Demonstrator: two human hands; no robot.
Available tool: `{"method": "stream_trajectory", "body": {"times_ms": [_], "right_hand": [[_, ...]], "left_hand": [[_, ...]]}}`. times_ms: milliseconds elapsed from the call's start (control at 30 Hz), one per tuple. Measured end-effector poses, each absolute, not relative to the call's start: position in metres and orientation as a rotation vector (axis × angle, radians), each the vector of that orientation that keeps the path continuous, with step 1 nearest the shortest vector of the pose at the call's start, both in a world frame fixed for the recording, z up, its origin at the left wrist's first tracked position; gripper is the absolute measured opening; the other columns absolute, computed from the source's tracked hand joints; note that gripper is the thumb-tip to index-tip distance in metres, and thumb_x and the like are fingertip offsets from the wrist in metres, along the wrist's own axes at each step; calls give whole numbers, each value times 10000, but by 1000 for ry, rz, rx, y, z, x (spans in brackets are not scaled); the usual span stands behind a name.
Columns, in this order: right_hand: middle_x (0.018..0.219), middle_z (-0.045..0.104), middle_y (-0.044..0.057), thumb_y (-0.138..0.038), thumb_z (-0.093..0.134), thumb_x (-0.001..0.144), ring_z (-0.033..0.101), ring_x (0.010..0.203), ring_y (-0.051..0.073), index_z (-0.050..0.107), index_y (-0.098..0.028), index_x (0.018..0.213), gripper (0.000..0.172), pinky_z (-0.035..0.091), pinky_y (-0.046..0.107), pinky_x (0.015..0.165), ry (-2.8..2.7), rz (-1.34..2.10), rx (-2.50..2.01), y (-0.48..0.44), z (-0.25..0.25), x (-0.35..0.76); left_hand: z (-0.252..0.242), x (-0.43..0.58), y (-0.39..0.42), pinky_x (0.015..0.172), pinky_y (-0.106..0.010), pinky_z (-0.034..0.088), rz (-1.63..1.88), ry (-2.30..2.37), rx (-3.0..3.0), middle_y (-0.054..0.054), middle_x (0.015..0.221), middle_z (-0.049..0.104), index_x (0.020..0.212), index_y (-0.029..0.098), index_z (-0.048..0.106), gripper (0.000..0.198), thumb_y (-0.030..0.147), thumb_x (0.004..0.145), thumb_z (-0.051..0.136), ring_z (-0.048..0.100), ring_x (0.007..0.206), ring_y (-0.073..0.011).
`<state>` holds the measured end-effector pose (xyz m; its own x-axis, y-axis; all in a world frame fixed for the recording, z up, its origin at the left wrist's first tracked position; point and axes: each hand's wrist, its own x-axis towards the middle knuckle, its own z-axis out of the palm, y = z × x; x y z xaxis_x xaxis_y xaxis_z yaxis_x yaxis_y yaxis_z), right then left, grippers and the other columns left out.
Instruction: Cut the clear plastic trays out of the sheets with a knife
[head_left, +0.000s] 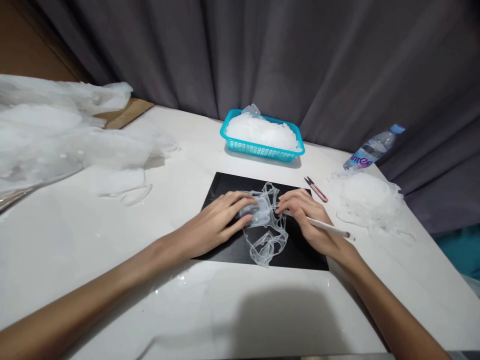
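Note:
A translucent, thin plastic-like sheet piece (263,211) with small holes lies on a black mat (227,251). Clear frilly trimmings (265,246) spread from its right and lower edges. My left hand (221,214) rests over the left side of the piece, its fingers apart and pressing it down. In my right hand (308,220) is a slim white pen-like tool (329,228), its reddish end pointing back toward the wrist. The tool's working tip is hidden by the fingers at the right edge of the piece.
Pink-handled thread snips (317,190) lie beyond my right hand. A blue basket (258,152) of translucent pieces stands at the back. Right are a water bottle (375,149) and a scrap heap (371,197); a large translucent pile (63,140) covers the table's left.

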<state>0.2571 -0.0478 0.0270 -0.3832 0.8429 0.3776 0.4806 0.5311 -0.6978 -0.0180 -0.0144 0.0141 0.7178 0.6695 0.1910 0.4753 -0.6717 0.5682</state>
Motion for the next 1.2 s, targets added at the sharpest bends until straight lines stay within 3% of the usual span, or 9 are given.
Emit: {"method": "stream_trajectory", "body": {"times_ms": [133, 267, 400, 467, 600, 867, 1033, 1200], "right_hand": [[1118, 636, 87, -321, 354, 1145, 578, 1134, 257, 644, -254, 1074, 306, 474, 445, 1026, -2102, 548, -1133, -48, 22, 251], [1025, 622, 74, -279, 371, 1136, 565, 976, 253, 581, -247, 1005, 250, 479, 421, 910, -2180, 500, -1257, -50, 21, 245], [862, 618, 42, -326, 563, 1074, 567, 852, 241, 543, -242, 879, 213, 453, 383, 781, -2148, 473, -1380, -53, 19, 242], [834, 626, 26, -343, 658, 1023, 582, 835, 228, 560, -240, 869, 209, 444, 355, 749, -2105, 522, -1420, -54, 18, 241], [805, 643, 2, -342, 683, 1000, 593, 782, 187, 588, -231, 852, 208, 422, 305, 696, -1931, 655, -1424, -58, 20, 234], [862, 662, 4, -440, 630, 1009, 466, 651, 134, 713, -211, 1060, 249, 358, 285, 613, -1680, 1021, -1281, -61, 25, 223], [699, 553, -31, -476, 719, 940, 407, 620, 126, 726, -200, 926, 276, 308, 279, 585, -1521, 1207, -1207, -59, 26, 226], [742, 591, -26, -455, 706, 955, 436, 638, 122, 706, -197, 929, 259, 331, 272, 600, -1548, 1207, -1184, -59, 27, 227]], "left_hand": [[13, -6, -7, 1103, -510, 449, 523, 1081, 2453, -117, 1318, 623, 1414, 185, 553, 476, 503, 1059, 575, 571, 1247, -312], [16, -5, -5, 953, -434, 493, 520, 1109, 2325, -77, 1127, 639, 1249, 183, 607, 405, 513, 1017, 638, 590, 1058, -279], [18, -8, -4, 777, -337, 474, 575, 1084, 2107, -14, 931, 634, 1035, 187, 601, 331, 511, 1001, 656, 587, 848, -209], [20, -10, -3, 791, -327, 480, 603, 1045, 1943, -11, 950, 658, 1016, 191, 604, 335, 525, 1011, 637, 609, 871, -205], [26, -11, -6, 940, -329, 504, 678, 903, 1616, -30, 1153, 711, 1176, 221, 646, 323, 497, 1009, 661, 643, 1083, -229], [28, -1, -16, 883, -272, 547, 780, 789, 1309, -20, 1091, 720, 1163, 213, 663, 354, 393, 903, 823, 678, 1009, -189], [25, 1, -18, 903, -284, 565, 797, 779, 1291, -23, 1084, 733, 1123, 201, 679, 362, 326, 848, 878, 695, 1027, -193], [26, 6, -20, 867, -305, 585, 759, 820, 1235, -55, 1034, 778, 1109, 166, 747, 373, 341, 818, 901, 723, 930, -196]]}}
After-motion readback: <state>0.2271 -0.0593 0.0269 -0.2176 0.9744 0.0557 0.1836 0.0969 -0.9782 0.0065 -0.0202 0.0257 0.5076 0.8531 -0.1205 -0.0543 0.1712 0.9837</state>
